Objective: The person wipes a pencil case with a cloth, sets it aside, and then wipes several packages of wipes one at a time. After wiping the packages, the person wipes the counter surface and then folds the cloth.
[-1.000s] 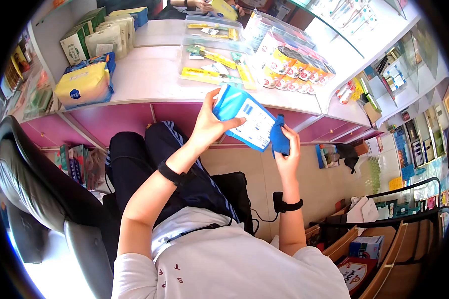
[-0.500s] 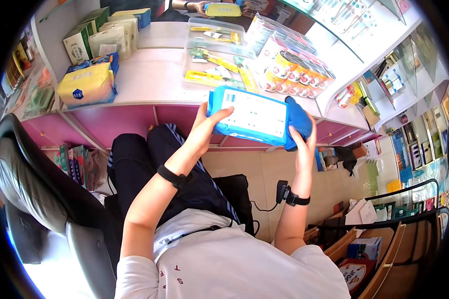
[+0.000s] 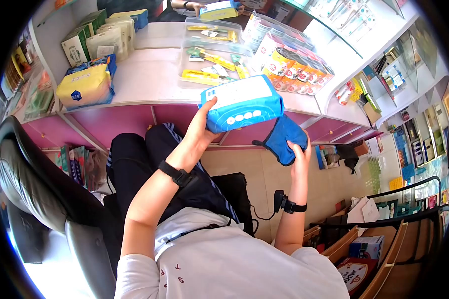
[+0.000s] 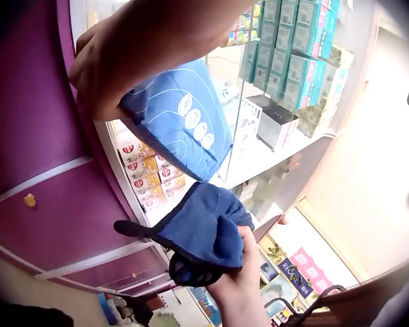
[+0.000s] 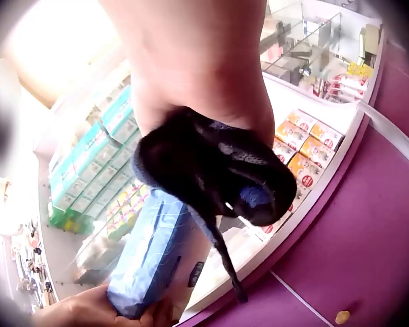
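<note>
In the head view my left hand (image 3: pixel 200 124) grips the left end of a soft plastic-wrapped pack (image 3: pixel 244 110), blue with a white labelled face, held up in front of the counter. A row of white circles runs along its blue side. My right hand (image 3: pixel 300 152) holds a blue cloth (image 3: pixel 283 140) with black edging and a black loop, just below the pack's right end. From the left wrist the cloth (image 4: pixel 208 221) hangs bunched over the fingers, close under the pack's corner. Its dark underside (image 5: pixel 211 163) hides most of the right fingers in the right wrist view.
On the white counter (image 3: pixel 144 74) stand a yellow-and-blue pack (image 3: pixel 85 85) at left, clear plastic trays (image 3: pixel 214 65) with yellow packets, and wrapped orange-and-white cans (image 3: pixel 297 70). A dark chair (image 3: pixel 40 174) is at left, wooden compartments (image 3: pixel 379 264) at lower right.
The pack has turned so its blue side faces me, after its white face showed. The right hand has come off the pack's end and lowered slightly, the cloth now spread wider.
</note>
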The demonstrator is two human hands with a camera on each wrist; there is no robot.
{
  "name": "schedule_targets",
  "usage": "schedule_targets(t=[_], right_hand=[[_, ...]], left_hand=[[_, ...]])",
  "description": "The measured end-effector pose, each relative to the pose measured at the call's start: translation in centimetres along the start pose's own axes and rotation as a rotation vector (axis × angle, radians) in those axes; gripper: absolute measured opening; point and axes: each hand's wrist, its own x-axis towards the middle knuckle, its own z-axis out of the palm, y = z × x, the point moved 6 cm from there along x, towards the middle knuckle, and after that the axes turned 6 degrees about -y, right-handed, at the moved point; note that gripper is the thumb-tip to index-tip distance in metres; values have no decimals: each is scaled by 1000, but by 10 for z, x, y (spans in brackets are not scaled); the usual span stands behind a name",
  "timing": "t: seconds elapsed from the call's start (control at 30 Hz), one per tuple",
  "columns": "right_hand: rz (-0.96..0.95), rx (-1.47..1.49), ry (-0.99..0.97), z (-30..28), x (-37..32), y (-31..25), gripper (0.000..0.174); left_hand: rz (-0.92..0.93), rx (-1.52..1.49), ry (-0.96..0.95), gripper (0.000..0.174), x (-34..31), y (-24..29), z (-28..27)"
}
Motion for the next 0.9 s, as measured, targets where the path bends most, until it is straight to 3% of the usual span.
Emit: schedule_targets(t=[0.03, 0.13, 0.23, 0.3, 0.47, 0.6, 0.73, 0.83, 0.9], right_hand=[[-1, 0, 1, 2, -3, -2, 55], [-437, -415, 230, 28, -26, -53, 53], [-769, -664, 119, 79, -31, -84, 67], [-660, -773, -41, 115, -23, -74, 76], [-694, -696, -303, 163, -43, -34, 74], [-823, -792, -201, 147, -51, -26, 67], [-804, -888, -53, 115, -43, -32, 70], [-744, -787, 139, 75, -23, -33, 69], [-719, -673, 146, 58, -10, -36, 66]], left_hand=[[-16, -62, 21, 69, 2, -4, 0], [-45, -95, 41, 66, 4, -12, 5], [-81, -69, 5, 66, 5, -24, 17], [-93, -34, 3, 63, 3, -37, 28], [-139, -200, -170, 51, 15, -47, 25], [-125, -79, -121, 51, 8, -53, 24], [-101, 36, -90, 62, -7, -47, 36], [-42, 72, -39, 68, -9, -42, 39], [-23, 92, -14, 73, -11, -38, 38]])
